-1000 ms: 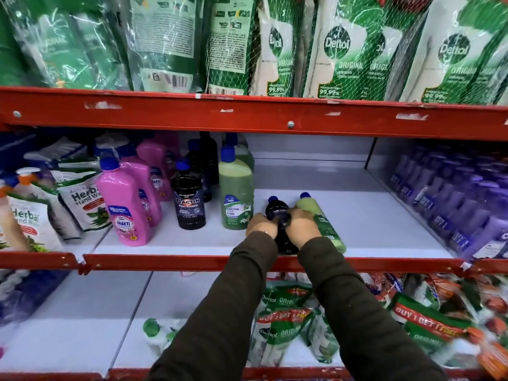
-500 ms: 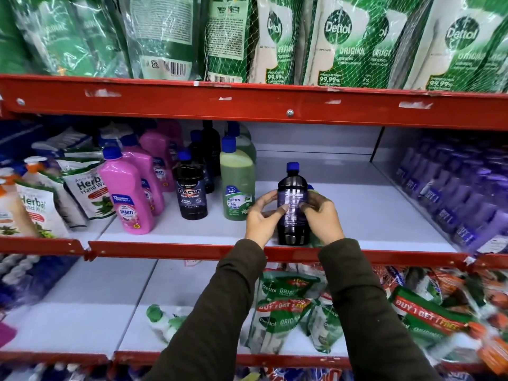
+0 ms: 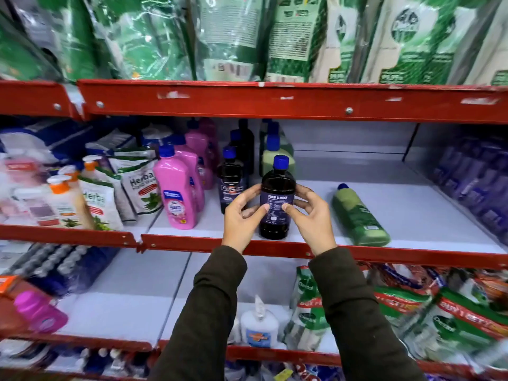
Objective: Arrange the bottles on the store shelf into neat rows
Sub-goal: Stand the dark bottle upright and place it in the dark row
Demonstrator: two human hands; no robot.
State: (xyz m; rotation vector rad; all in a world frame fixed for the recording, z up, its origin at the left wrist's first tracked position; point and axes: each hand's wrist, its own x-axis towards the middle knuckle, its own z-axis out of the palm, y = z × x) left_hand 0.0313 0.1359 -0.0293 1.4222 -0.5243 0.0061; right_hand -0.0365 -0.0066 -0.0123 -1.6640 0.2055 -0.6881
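Both hands hold one dark bottle (image 3: 277, 199) upright at the front of the middle shelf (image 3: 412, 213), its base just behind the red front lip (image 3: 275, 247). The left hand (image 3: 242, 215) wraps the bottle's left side with the thumb pressed on the label; the right hand (image 3: 309, 215) mirrors it, thumb on the label and fingers curled round the back, so each hand is closed lightly on the bottle rather than clenched. Whether the base rests on the shelf or sits just above it cannot be told. To the right a green bottle (image 3: 358, 215) lies on its side, cap pointing back, its base near the lip; bare white shelf lies behind and beside it, up to the purple bottles (image 3: 475, 188) ranked along the right wall. To the left stand another dark bottle (image 3: 230, 182), partly covered by the left fingers, and a row of pink bottles (image 3: 178, 193) running back. A pale green bottle (image 3: 275, 158) stands directly behind the held one, mostly hidden. The red beam (image 3: 275, 101) of the upper shelf hangs over the row, leaving modest headroom above the caps. The herbal pouches (image 3: 143, 188) at far left, the green refill packs (image 3: 288, 37) above and the goods on the lower shelf are smeared by motion blur.
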